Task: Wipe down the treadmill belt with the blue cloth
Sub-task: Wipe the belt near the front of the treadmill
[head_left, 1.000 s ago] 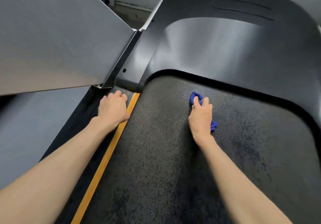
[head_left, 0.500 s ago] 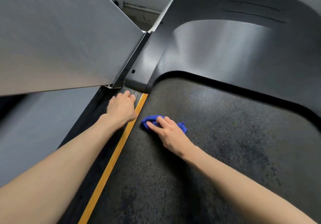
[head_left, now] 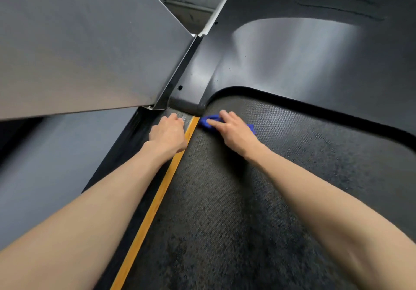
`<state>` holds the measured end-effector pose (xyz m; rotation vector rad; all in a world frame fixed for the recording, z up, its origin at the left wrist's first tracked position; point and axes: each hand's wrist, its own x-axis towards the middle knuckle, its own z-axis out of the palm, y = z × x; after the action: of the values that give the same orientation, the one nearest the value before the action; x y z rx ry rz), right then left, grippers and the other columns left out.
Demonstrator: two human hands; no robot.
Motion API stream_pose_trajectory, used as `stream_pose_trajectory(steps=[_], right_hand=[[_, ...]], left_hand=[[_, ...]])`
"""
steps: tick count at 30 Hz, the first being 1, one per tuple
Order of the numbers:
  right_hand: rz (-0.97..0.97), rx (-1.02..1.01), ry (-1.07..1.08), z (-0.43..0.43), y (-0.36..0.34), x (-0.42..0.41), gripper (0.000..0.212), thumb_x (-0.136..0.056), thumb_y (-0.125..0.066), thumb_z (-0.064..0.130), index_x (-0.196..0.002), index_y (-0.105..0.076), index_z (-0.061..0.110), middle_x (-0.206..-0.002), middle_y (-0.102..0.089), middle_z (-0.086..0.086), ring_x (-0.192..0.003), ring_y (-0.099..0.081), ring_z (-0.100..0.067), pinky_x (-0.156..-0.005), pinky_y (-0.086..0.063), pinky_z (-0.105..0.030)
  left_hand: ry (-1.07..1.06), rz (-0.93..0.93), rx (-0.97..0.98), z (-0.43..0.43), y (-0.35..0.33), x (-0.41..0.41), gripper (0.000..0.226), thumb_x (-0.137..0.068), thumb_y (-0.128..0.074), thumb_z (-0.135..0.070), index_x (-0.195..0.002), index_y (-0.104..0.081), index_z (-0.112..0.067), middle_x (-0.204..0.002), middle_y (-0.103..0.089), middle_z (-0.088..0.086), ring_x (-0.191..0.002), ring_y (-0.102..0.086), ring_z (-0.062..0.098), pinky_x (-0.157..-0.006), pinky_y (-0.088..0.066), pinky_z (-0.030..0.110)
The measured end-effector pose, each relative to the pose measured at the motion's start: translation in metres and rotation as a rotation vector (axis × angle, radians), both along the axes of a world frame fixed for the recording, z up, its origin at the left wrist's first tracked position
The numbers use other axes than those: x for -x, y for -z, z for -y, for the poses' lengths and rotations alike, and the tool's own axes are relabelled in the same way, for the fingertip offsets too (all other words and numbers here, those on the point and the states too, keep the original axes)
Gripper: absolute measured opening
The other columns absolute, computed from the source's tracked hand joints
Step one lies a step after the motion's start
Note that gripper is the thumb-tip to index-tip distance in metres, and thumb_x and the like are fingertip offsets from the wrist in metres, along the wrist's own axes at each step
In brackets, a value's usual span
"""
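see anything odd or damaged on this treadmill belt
Nothing looks damaged or spilled. The treadmill belt shows mottled darker patches; damp or dust, I cannot tell. The right hand presses the bunched blue cloth at the belt's front left corner, beside the orange stripe; the left hand rests on the side rail.

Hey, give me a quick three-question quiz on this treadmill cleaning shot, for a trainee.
1. True or false: the left hand presses the blue cloth.
2. Where on the treadmill belt is the cloth? A) middle B) front left corner, by the yellow stripe C) right edge
3. Fill in: the left hand rests outside the stripe, on the side ____.
Key: 1 false, the right hand presses it; 2 B; 3 rail, meaning the side rail.
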<state>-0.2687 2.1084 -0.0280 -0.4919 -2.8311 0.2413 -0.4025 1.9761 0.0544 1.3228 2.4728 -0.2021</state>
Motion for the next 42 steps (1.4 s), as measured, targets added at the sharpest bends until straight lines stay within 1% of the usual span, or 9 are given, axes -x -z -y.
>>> stream_pose_trajectory(steps=[4, 10, 16, 22, 25, 29, 35, 40, 42], right_hand=[[0.039, 0.200, 0.473, 0.007, -0.009, 0.033, 0.040, -0.084, -0.048, -0.002, -0.120, -0.057, 0.011, -0.113, -0.047, -0.018, -0.092, -0.046, -0.034, -0.082, -0.043, -0.043], [0.058, -0.017, -0.198, 0.028, 0.004, -0.030, 0.045, -0.076, -0.057, 0.002, -0.120, -0.059, 0.014, -0.093, -0.053, -0.011, -0.073, -0.047, -0.025, -0.071, -0.043, -0.034], [0.042, 0.207, 0.521, 0.028, -0.015, 0.029, 0.044, -0.083, -0.046, 0.001, -0.125, -0.051, 0.012, -0.120, -0.044, -0.017, -0.097, -0.045, -0.034, -0.085, -0.042, -0.043], [0.025, -0.113, -0.121, 0.068, 0.007, -0.040, 0.045, -0.075, -0.056, 0.010, -0.120, -0.058, 0.014, -0.095, -0.056, -0.007, -0.073, -0.050, -0.023, -0.065, -0.044, -0.032], [0.051, -0.228, 0.324, 0.021, -0.001, -0.055, 0.044, -0.076, -0.051, 0.010, -0.120, -0.057, 0.012, -0.099, -0.056, -0.010, -0.083, -0.055, -0.029, -0.069, -0.039, -0.037], [0.011, 0.126, 0.907, -0.001, -0.012, -0.057, 0.041, -0.083, -0.052, 0.004, -0.123, -0.050, -0.001, -0.118, -0.048, -0.023, -0.099, -0.048, -0.038, -0.079, -0.040, -0.044], [0.076, -0.113, 0.079, 0.031, 0.010, -0.123, 0.042, -0.080, -0.045, 0.009, -0.120, -0.056, 0.004, -0.091, -0.052, -0.013, -0.073, -0.047, -0.028, -0.065, -0.044, -0.037], [0.047, 0.088, 1.028, -0.054, -0.010, -0.167, 0.040, -0.083, -0.046, -0.001, -0.122, -0.050, -0.004, -0.116, -0.045, -0.029, -0.096, -0.047, -0.043, -0.080, -0.041, -0.048], [0.014, 0.144, 1.069, -0.034, -0.012, -0.143, 0.037, -0.082, -0.041, 0.002, -0.117, -0.052, -0.004, -0.115, -0.046, -0.027, -0.095, -0.047, -0.041, -0.074, -0.040, -0.044]], left_hand=[[0.030, -0.022, -0.004, 0.005, 0.004, 0.004, 0.056, -0.085, -0.055, -0.014, -0.138, -0.037, -0.012, -0.131, -0.040, 0.007, -0.119, -0.041, 0.026, -0.088, -0.043, 0.039], [0.010, 0.015, 0.016, 0.002, 0.001, 0.003, 0.056, -0.084, -0.057, -0.011, -0.136, -0.037, -0.011, -0.130, -0.039, 0.007, -0.118, -0.041, 0.026, -0.086, -0.044, 0.039], [0.038, -0.034, -0.002, 0.004, 0.001, -0.001, 0.051, -0.084, -0.057, -0.013, -0.132, -0.041, -0.009, -0.127, -0.042, 0.008, -0.117, -0.042, 0.026, -0.087, -0.043, 0.038], [0.022, -0.050, 0.030, 0.002, -0.004, -0.003, 0.048, -0.084, -0.056, -0.010, -0.129, -0.042, -0.011, -0.126, -0.043, 0.007, -0.118, -0.043, 0.026, -0.088, -0.042, 0.039], [-0.006, -0.084, 0.028, 0.001, -0.002, -0.012, 0.041, -0.086, -0.050, -0.010, -0.127, -0.043, -0.008, -0.125, -0.045, 0.008, -0.119, -0.042, 0.026, -0.095, -0.038, 0.041], [-0.025, -0.093, 0.037, -0.007, -0.003, -0.016, 0.041, -0.088, -0.049, -0.015, -0.127, -0.047, -0.004, -0.129, -0.044, 0.010, -0.122, -0.041, 0.029, -0.097, -0.037, 0.040], [-0.056, -0.119, 0.076, -0.012, -0.004, -0.021, 0.039, -0.089, -0.050, -0.016, -0.126, -0.049, -0.005, -0.128, -0.045, 0.011, -0.120, -0.043, 0.030, -0.095, -0.038, 0.042], [-0.056, -0.124, 0.053, -0.008, -0.002, -0.025, 0.041, -0.088, -0.050, -0.013, -0.127, -0.047, -0.002, -0.130, -0.044, 0.013, -0.121, -0.042, 0.031, -0.095, -0.039, 0.041], [-0.068, -0.121, 0.066, -0.011, -0.001, -0.026, 0.042, -0.089, -0.049, -0.014, -0.128, -0.046, -0.001, -0.131, -0.043, 0.013, -0.122, -0.041, 0.032, -0.096, -0.038, 0.042]])
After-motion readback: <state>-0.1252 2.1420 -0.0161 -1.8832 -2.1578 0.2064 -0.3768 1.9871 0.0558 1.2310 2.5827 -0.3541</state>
